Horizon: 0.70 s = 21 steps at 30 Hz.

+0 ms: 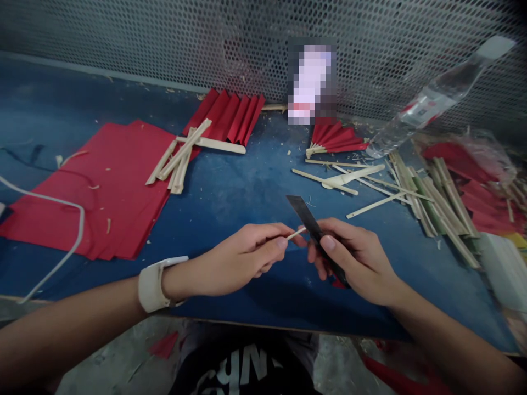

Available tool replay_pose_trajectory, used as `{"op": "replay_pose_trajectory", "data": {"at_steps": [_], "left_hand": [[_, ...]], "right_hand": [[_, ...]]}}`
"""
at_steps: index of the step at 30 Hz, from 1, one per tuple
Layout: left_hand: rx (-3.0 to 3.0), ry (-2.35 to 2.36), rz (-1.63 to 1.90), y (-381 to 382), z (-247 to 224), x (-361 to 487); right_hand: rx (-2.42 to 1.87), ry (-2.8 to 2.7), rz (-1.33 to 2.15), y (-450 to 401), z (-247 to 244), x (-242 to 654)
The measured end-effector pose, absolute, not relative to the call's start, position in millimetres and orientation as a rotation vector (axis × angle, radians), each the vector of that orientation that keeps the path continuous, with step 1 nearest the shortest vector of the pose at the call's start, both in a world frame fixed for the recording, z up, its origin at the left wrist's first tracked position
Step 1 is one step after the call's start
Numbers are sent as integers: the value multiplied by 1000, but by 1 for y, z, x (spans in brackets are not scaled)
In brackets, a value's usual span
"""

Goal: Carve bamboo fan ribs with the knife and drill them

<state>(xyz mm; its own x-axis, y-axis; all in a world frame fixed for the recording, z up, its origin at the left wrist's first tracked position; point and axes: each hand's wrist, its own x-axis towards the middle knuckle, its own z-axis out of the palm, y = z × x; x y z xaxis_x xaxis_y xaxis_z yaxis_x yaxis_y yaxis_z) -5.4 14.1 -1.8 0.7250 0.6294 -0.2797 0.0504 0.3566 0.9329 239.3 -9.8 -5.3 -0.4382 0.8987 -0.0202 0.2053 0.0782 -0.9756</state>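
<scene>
**Thin stick and knife in hand**

Stick: above tabletop, pinched by left fingers, thumb on top. Knife: gripped by right fingers, blade angled away and leftward. Beyond fingers: small red folded fan, clear bottle. Left of fingers: overlapping red sheets.

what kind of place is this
Probably a craft workbench, perhaps in a small workshop: split bamboo strips lie among shavings on a blue tabletop, pleated red paper sits near a stack of red sheets, and the right hand holds a blade.
</scene>
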Motion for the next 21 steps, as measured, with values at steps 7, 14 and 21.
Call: {"op": "replay_pose_trajectory", "data": {"at_steps": [7,14,21], "left_hand": [[1075,712,400,18,0,-4],[1085,721,395,15,0,-3],[1135,725,428,16,3,-3]], "right_hand": [[-1044,-1809,1333,-8,-1,236],[-1077,-1988,1044,-11,2,238],[-1034,-2166,507,-10,-1,241]]}}
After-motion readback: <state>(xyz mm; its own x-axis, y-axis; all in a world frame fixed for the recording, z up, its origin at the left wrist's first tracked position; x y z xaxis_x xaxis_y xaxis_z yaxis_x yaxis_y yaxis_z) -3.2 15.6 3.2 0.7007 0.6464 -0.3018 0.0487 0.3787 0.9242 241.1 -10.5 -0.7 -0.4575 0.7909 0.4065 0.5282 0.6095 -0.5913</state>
